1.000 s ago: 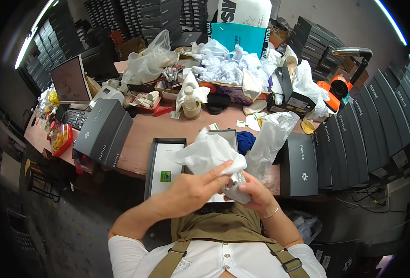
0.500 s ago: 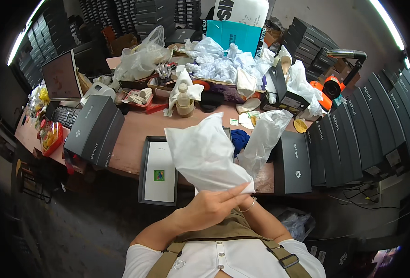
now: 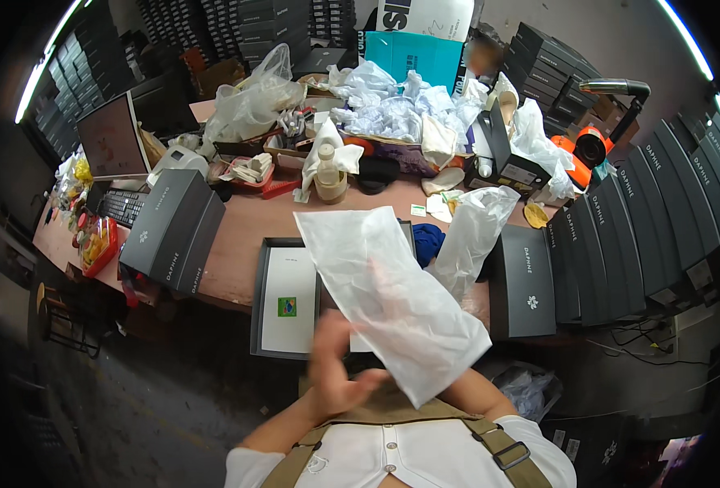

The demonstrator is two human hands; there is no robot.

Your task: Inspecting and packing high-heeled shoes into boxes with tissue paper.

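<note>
A thin white cloth-like bag (image 3: 392, 301) spreads over the front of the table, its lower corner near my chest. My left hand (image 3: 338, 366), blurred by motion, is beside the bag's left edge with thumb and fingers apart, holding nothing. My right forearm (image 3: 475, 394) passes under the bag. A pinkish, finger-like shape shows faintly through the fabric, but whether my right hand is inside or behind it, and its grip, cannot be told. An open dark shallow box or lid (image 3: 288, 301) lies beneath, with white lining and a small green square card (image 3: 287, 307).
Dark shoe boxes (image 3: 169, 232) stand at the left, and a long row (image 3: 620, 236) lines the right. Crumpled white paper (image 3: 384, 106) fills the back. A bottle (image 3: 329, 179), clear plastic bag (image 3: 474, 236) and blue cloth (image 3: 427, 242) sit nearby.
My left hand has come off the bag's near end and moved left, opening. The bag has unfolded and stretches further toward me and to the right.
</note>
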